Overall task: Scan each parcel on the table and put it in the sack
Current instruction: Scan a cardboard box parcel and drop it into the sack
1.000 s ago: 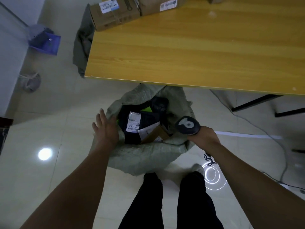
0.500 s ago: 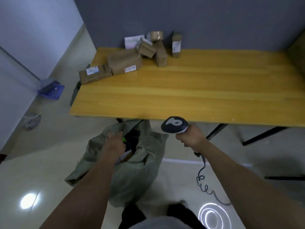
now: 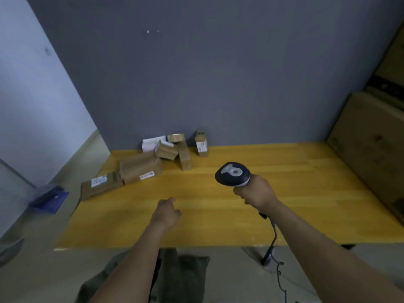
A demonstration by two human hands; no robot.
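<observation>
Several brown cardboard parcels lie at the back left of the yellow wooden table (image 3: 218,215): a flat one (image 3: 100,186) at the left edge, a larger one (image 3: 141,168) behind it, a smaller cluster (image 3: 175,149) and an upright box (image 3: 201,145) by the wall. My right hand (image 3: 255,193) grips a dark barcode scanner (image 3: 232,174) above the table's middle. My left hand (image 3: 167,212) hovers over the tabletop, fingers loosely curled, holding nothing. The grey-green sack (image 3: 183,274) sits on the floor below the table's near edge, partly hidden by my left arm.
The scanner's coiled cable (image 3: 275,254) hangs down past the near table edge. A large cardboard panel (image 3: 371,154) leans at the table's right side. A blue dustpan (image 3: 48,199) lies on the floor to the left. A grey wall stands right behind the table.
My left hand let go of the sack's rim and rose over the tabletop. My right hand lifted the scanner from below the table edge to above the table. My view tilted upward.
</observation>
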